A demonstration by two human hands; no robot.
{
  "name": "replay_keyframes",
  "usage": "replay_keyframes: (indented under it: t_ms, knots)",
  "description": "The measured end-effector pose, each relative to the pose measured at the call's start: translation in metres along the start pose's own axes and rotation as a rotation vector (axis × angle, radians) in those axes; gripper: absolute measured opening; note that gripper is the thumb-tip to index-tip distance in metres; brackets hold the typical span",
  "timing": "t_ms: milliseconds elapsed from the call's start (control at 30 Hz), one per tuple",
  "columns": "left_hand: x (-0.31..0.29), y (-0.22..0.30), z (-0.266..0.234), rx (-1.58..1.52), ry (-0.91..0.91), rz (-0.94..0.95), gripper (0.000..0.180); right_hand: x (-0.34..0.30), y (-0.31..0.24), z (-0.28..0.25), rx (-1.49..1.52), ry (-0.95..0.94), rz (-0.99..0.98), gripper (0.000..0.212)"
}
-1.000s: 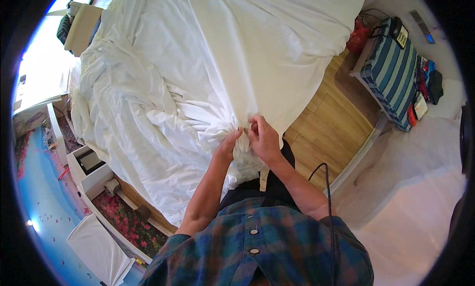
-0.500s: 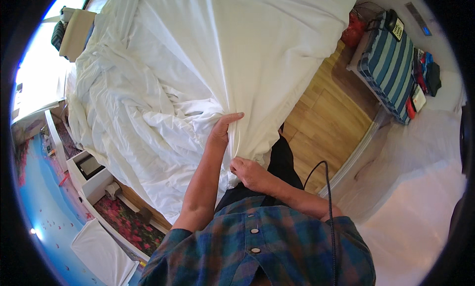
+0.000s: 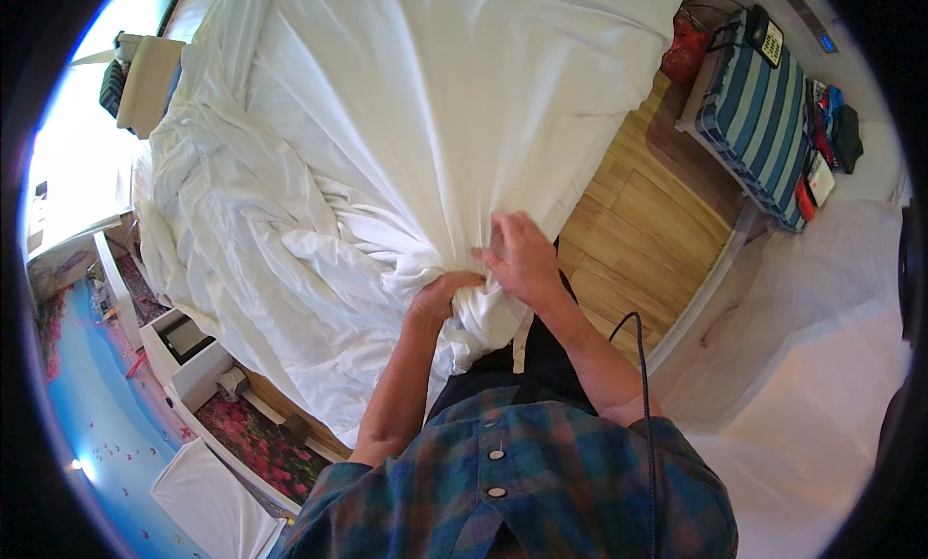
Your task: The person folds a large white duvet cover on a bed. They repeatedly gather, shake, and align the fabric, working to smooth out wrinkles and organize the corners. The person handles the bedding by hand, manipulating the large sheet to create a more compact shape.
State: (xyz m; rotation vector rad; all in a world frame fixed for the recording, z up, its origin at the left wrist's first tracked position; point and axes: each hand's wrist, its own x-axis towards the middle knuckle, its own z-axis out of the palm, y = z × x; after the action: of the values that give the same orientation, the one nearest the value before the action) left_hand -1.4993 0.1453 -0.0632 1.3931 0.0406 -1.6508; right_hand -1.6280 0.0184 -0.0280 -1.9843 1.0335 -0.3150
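A large white bed sheet (image 3: 406, 124) lies spread over a bed, smooth at the top and crumpled toward the left and the near corner. My left hand (image 3: 443, 296) is clenched on a bunched fold of the sheet at the bed's near corner. My right hand (image 3: 522, 258) rests right beside it, fingers curled over the same gathered cloth. Both forearms come up from the lower edge, over my plaid shirt.
A blue-striped cushioned bench (image 3: 759, 114) with a telephone and small items stands at the upper right on the wooden floor (image 3: 628, 221). A red bag (image 3: 688, 47) sits by it. An open white drawer unit (image 3: 188, 351) stands at the left. A black cable (image 3: 646, 385) hangs along my right arm.
My right hand rose from near my waist back up to the sheet corner. My left hand closed from a flat grip into a fist on the bunched cloth.
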Motion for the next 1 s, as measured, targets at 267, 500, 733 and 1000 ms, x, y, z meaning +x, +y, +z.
replay_keyframes:
  t_ms: [267, 500, 733, 1000]
  knots:
    - [-0.022, -0.018, -0.013, -0.112, -0.017, -0.061, 0.026, -0.008, 0.007, 0.036, 0.141, -0.074, -0.124, 0.013]
    - [-0.005, -0.001, -0.008, -0.210, -0.052, -0.195, 0.038, 0.016, 0.004, 0.023, 0.123, 0.277, -0.410, 0.009]
    - [-0.019, 0.017, 0.007, -0.023, -0.117, -0.176, 0.051, 0.028, -0.008, 0.033, 0.499, 0.147, -0.067, 0.008]
    - [-0.033, -0.016, -0.064, -0.342, -0.084, 0.213, 0.066, -0.022, -0.047, 0.058, 0.320, -0.093, -0.184, 0.012]
